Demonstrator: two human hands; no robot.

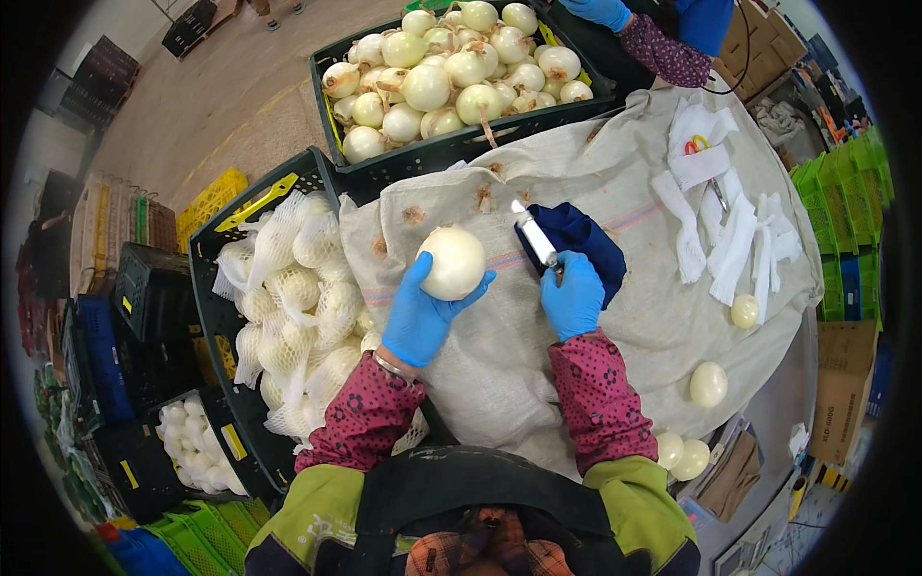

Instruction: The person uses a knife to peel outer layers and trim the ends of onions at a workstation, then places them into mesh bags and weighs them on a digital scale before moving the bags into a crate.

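In blue-gloved fingers, my left hand (421, 317) holds a large white onion (454, 263) above the cloth. My right hand (573, 295), gloved the same way, grips a small knife (534, 234) with its bright blade pointing up and away from me. Behind and beside the knife lies a dark blue cloth (587, 241) on the woven sack sheet (497, 353). Dry bits of onion skin (484, 198) are scattered beyond the onion. Much of the knife's handle is hidden in my right fist.
At the far side stands a dark crate (461, 147) heaped with onions. A second crate (216, 317) on the left holds onions in white netting. To the right lie white net pieces (731, 237), scissors (697, 146) and loose onions (709, 384). Another person's gloved hand (598, 11) shows at the top.
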